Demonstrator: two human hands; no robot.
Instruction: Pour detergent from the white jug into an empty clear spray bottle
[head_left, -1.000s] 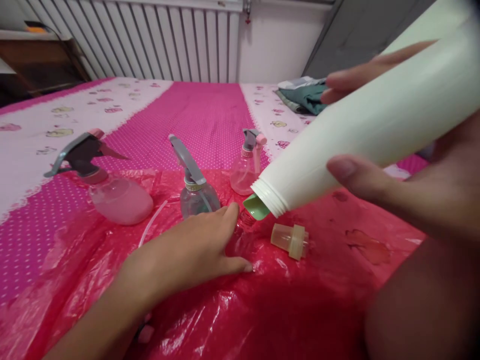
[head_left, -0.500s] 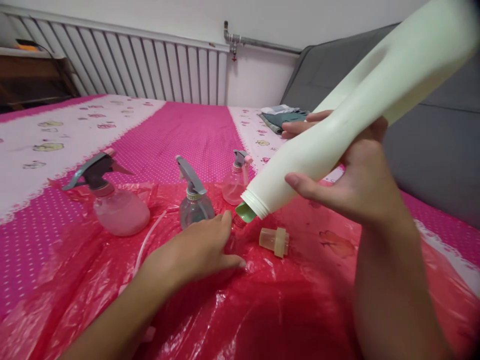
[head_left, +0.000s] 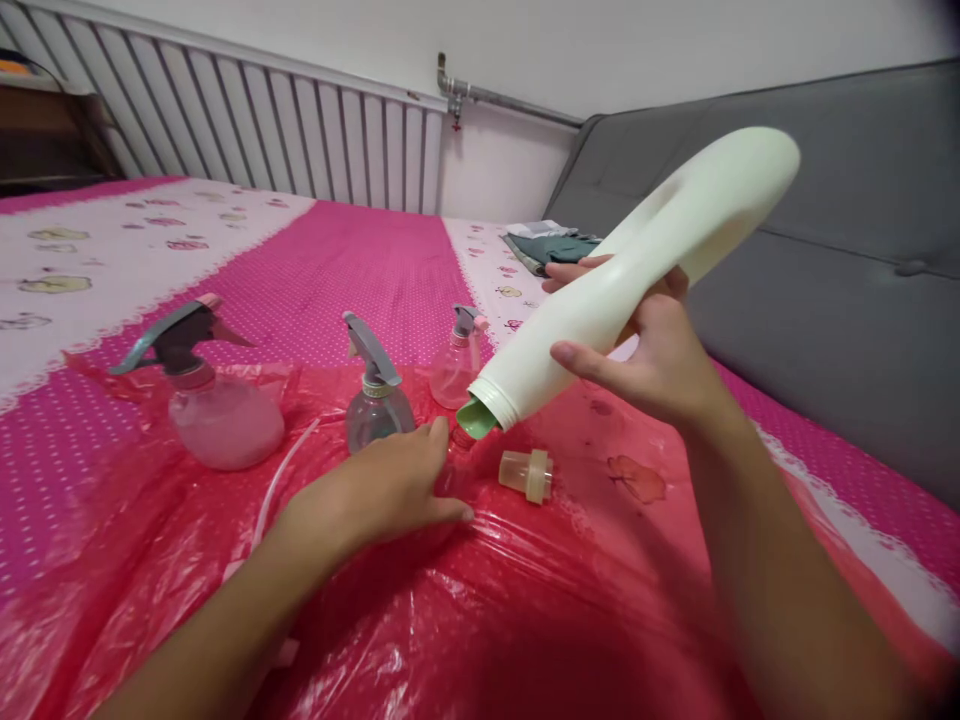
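Note:
My right hand [head_left: 645, 350] is closed around a large pale green detergent bottle [head_left: 592, 300], its fingers through the handle gap. The bottle tilts down to the left, and its green pouring spout [head_left: 477, 418] is just over the neck of a clear bottle [head_left: 460, 440]. Around that clear bottle curls my left hand [head_left: 397, 485], hiding most of it. Liquid cannot be made out at the spout. A translucent yellowish cap [head_left: 525, 475] lies on its side to the right of my left hand.
Three spray bottles stand on a red plastic sheet [head_left: 480, 600]: a pink one [head_left: 225, 425] at left, a grey one [head_left: 379, 415] in the middle, a small pink one [head_left: 454, 370] behind. A white dip tube [head_left: 281, 480] lies near my left forearm. Folded cloth [head_left: 551, 245] sits farther back.
The detergent bottle has come down at its base and lies at a flatter tilt, my right hand moving with it. The whole view has shifted slightly. My left hand keeps its place.

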